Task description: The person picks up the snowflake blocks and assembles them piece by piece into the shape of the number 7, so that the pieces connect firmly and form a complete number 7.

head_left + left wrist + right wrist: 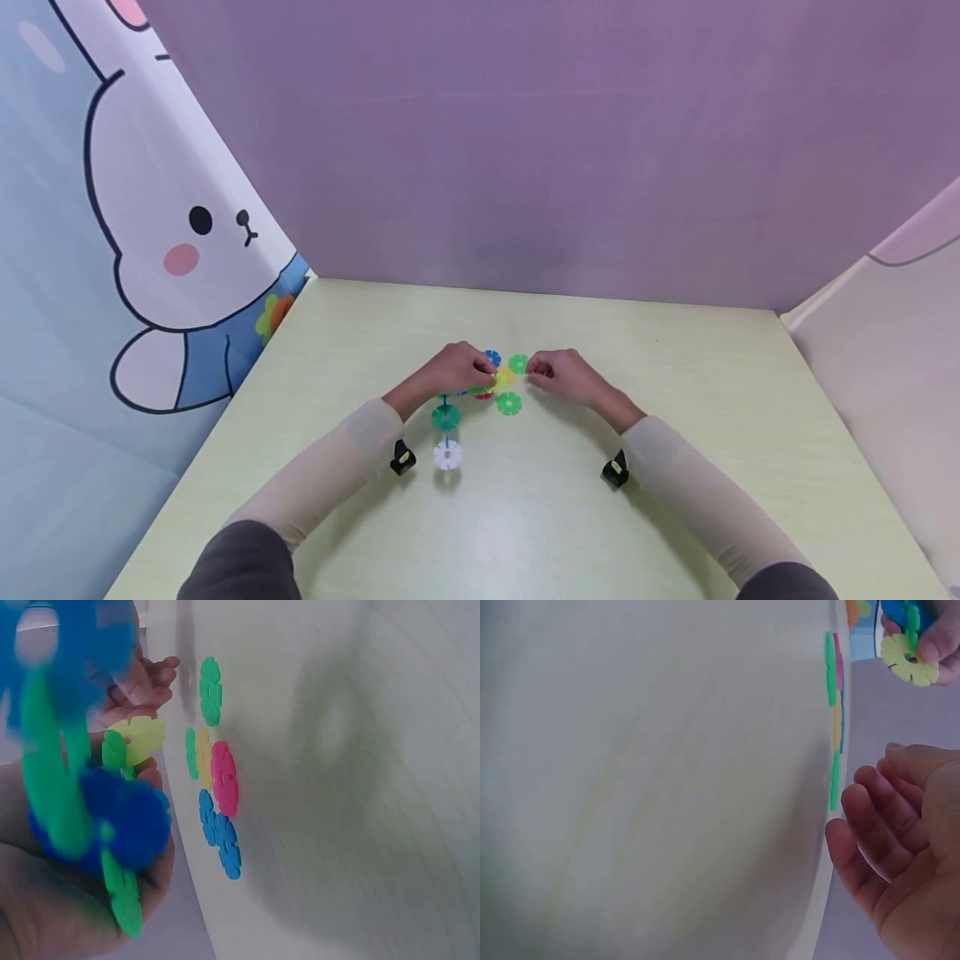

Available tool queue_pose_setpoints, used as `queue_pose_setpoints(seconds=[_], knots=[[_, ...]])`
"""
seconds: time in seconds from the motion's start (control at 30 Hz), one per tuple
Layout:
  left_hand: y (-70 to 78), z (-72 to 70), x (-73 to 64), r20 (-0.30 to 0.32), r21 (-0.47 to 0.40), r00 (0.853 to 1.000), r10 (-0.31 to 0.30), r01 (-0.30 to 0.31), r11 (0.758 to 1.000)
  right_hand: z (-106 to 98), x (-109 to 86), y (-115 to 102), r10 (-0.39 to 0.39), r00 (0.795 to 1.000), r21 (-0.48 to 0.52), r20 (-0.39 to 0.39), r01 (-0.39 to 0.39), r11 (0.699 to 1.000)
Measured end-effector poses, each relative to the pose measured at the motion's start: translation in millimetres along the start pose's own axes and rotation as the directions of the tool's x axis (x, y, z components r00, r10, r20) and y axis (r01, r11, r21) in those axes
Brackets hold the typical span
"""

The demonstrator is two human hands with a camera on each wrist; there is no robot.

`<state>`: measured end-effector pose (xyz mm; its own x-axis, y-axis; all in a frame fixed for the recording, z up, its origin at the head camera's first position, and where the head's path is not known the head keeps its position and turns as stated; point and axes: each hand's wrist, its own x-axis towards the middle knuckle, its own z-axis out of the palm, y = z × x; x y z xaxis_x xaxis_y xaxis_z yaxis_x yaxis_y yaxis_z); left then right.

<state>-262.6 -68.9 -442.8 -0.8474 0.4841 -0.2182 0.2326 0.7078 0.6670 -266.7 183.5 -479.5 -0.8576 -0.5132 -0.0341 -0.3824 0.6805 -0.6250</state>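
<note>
My left hand holds a chain of interlocking plastic snowflake discs above the table. The chain hangs toward me, with a teal-green disc and a white disc at its near end. In the left wrist view, a dark blue disc and green ones lie against the palm. Thumb and fingers pinch the far end, beside a pale yellow disc. To the right, my right hand has loosely bent fingers and nothing in them, close to a loose green disc.
Several loose discs lie on the pale table between and beyond the hands, among them a green disc, a blue disc and a pink disc. A purple cloth wall stands behind the table, a rabbit-print cloth at left.
</note>
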Motion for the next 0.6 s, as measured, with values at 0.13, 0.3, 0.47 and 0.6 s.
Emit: queue_pose_setpoints(seconds=[0.13, 0.3, 0.47, 0.6], knots=[[-2.2, -0.6, 0.3, 0.000, 0.007, 1.000, 0.002, -0.002, 1.000, 4, 1.7, 0, 0.014, 0.999, -0.033, 0.038, -0.013, 0.999], [-1.0, -0.6, -0.2, -0.013, 0.014, 1.000, -0.012, 0.012, 1.000, 6, 0.8, -3, -0.019, 0.997, -0.034, 0.073, 0.021, 0.999], [-1.4, -0.7, -0.6, -0.025, 0.019, 1.000, -0.015, 0.015, 1.000, 11, 0.1, -9, -0.062, 0.991, -0.083, 0.116, 0.072, 0.994], [-3.7, -0.9, 0.4, -0.028, 0.032, 1.000, -0.005, 0.006, 0.999, 15, -1.7, -16, -0.043, 0.989, -0.129, 0.142, 0.062, 0.990]])
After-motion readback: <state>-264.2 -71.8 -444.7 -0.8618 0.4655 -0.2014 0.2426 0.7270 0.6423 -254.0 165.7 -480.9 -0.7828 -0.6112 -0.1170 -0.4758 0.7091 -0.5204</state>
